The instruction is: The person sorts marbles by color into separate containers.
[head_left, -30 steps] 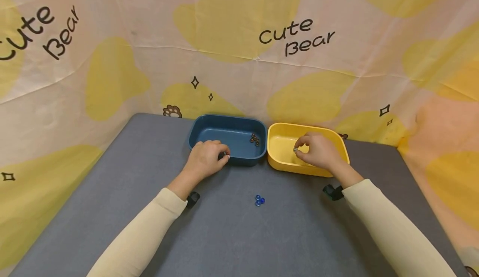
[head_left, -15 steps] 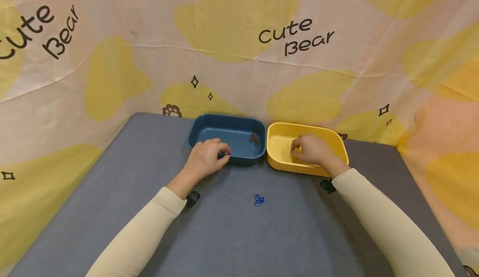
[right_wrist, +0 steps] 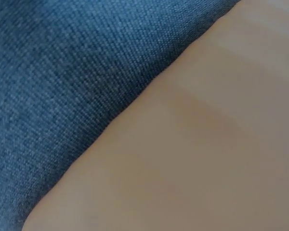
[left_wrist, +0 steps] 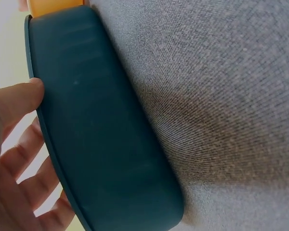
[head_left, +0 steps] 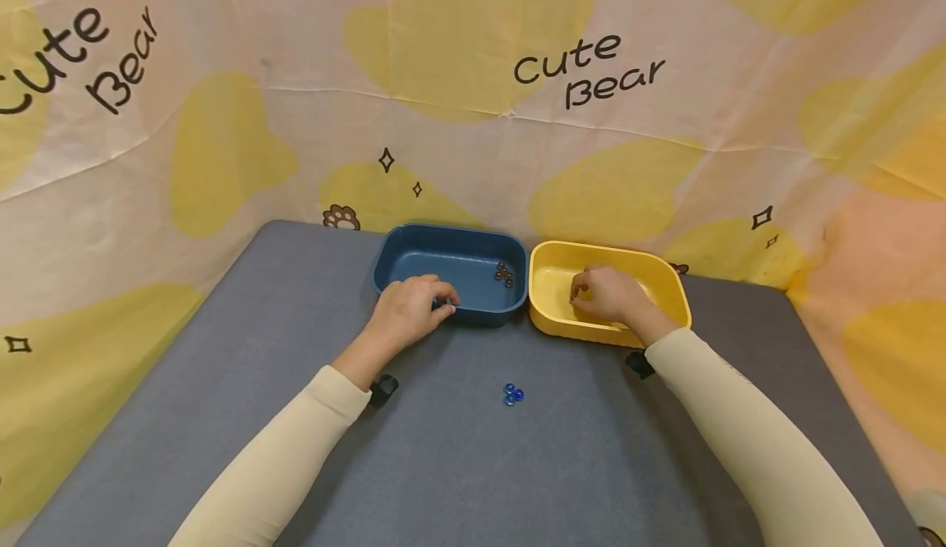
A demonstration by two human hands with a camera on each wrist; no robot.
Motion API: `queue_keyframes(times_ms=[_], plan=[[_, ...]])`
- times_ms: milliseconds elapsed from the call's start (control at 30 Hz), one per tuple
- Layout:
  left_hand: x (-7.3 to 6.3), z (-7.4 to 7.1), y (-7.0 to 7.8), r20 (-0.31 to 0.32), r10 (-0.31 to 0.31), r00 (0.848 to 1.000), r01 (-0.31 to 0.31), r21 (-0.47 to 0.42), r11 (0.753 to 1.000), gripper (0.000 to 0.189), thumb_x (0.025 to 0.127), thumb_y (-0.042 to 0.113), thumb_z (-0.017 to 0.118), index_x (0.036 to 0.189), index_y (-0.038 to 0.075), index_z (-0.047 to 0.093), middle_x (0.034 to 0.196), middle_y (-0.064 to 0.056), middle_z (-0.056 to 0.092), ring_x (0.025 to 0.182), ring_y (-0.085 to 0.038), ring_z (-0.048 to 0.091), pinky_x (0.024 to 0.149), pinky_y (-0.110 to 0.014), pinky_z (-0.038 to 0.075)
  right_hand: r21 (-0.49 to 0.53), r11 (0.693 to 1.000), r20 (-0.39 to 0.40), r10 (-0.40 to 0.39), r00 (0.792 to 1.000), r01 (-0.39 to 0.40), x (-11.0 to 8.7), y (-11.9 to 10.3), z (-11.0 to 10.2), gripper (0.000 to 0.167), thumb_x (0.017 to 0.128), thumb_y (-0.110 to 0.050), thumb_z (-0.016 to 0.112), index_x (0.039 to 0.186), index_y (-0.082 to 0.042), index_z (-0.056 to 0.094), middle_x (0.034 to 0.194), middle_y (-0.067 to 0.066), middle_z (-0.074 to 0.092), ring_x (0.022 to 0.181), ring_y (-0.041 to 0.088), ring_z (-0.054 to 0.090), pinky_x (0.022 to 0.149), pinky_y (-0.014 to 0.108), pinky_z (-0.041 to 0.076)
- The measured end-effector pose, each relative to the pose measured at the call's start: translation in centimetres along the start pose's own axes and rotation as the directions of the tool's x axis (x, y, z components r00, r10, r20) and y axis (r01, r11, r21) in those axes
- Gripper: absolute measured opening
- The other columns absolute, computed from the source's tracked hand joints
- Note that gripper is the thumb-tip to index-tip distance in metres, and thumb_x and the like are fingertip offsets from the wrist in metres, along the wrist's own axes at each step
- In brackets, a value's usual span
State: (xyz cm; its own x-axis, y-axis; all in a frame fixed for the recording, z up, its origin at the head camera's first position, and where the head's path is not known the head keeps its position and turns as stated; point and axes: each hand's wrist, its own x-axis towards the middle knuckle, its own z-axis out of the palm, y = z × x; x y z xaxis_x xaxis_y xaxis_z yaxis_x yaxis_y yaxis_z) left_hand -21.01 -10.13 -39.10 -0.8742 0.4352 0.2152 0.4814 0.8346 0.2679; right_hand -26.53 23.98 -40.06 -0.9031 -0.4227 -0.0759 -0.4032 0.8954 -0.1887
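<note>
My left hand (head_left: 408, 310) holds the near rim of the dark blue box (head_left: 451, 236); in the left wrist view the thumb (left_wrist: 29, 95) presses the rim and the other fingers reach inside. My right hand (head_left: 606, 294) is down inside the yellow box (head_left: 550, 321), thumb and index fingertips together near its floor. They pinch a small glass marble (head_left: 572, 298), mostly hidden by the fingers. The right wrist view is filled by the box's outer wall (right_wrist: 183, 144) and the cloth. Several small brown marbles (head_left: 504, 274) lie at the blue box's right end.
Three blue glass marbles (head_left: 513, 394) sit close together on the grey cloth-covered table (head_left: 473, 465), in front of the boxes. The two boxes stand side by side at the back edge, before a printed curtain (head_left: 443, 54).
My right hand has moved down and slightly left into the yellow box with the marble. The left hand keeps its hold on the blue box.
</note>
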Motion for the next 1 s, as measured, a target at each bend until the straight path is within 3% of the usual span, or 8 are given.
queue_keyframes(times_ms=[367, 500, 700, 1000], plan=[[0.0, 0.0, -0.1, 0.008, -0.026, 1.000, 0.027, -0.041, 0.999, 0.009, 0.089, 0.028, 0.069, 0.096, 0.025, 0.074, 0.091, 0.007, 0.068, 0.070, -0.011, 0.061, 0.053, -0.024, 0.042, 0.001, 1.000, -0.025, 0.013, 1.000, -0.013, 0.4, 0.1, 0.6, 0.011, 0.084, -0.024, 0.068, 0.091, -0.018, 0.073, 0.086, 0.002, 0.060, 0.073, 0.018, 0.055, 0.065, 0.034, 0.047], [0.0, 0.1, -0.1, -0.002, -0.030, 1.000, 0.030, -0.044, 0.999, 0.009, 0.089, 0.028, 0.070, 0.095, 0.025, 0.074, 0.092, 0.007, 0.068, 0.070, -0.011, 0.061, 0.053, -0.024, 0.043, 0.017, 1.000, -0.025, 0.026, 0.999, -0.025, 0.4, 0.1, 0.6, 0.021, 0.084, -0.027, 0.068, 0.101, -0.015, 0.071, 0.096, 0.007, 0.065, 0.083, 0.024, 0.061, 0.072, 0.041, 0.051], [0.1, 0.2, 0.0, 0.000, -0.031, 1.000, 0.031, -0.027, 0.999, 0.009, 0.088, 0.030, 0.070, 0.095, 0.026, 0.074, 0.092, 0.008, 0.068, 0.069, -0.010, 0.061, 0.053, -0.025, 0.043, 0.123, 0.989, -0.035, 0.081, 0.996, -0.076, -0.4, 0.1, -0.1, 0.042, 0.087, -0.034, 0.064, 0.123, -0.012, 0.062, 0.119, 0.019, 0.063, 0.105, 0.037, 0.061, 0.085, 0.053, 0.049], [0.2, 0.2, 0.0, 0.023, -0.039, 0.999, 0.040, -0.017, 0.999, 0.011, 0.088, 0.031, 0.070, 0.097, 0.026, 0.074, 0.091, 0.009, 0.068, 0.069, -0.010, 0.060, 0.054, -0.026, 0.044, 0.235, 0.967, -0.047, 0.113, 0.993, -0.099, -1.9, -0.7, -1.6, 0.044, 0.089, -0.039, 0.059, 0.125, -0.013, 0.061, 0.126, 0.018, 0.061, 0.113, 0.040, 0.057, 0.092, 0.057, 0.044]])
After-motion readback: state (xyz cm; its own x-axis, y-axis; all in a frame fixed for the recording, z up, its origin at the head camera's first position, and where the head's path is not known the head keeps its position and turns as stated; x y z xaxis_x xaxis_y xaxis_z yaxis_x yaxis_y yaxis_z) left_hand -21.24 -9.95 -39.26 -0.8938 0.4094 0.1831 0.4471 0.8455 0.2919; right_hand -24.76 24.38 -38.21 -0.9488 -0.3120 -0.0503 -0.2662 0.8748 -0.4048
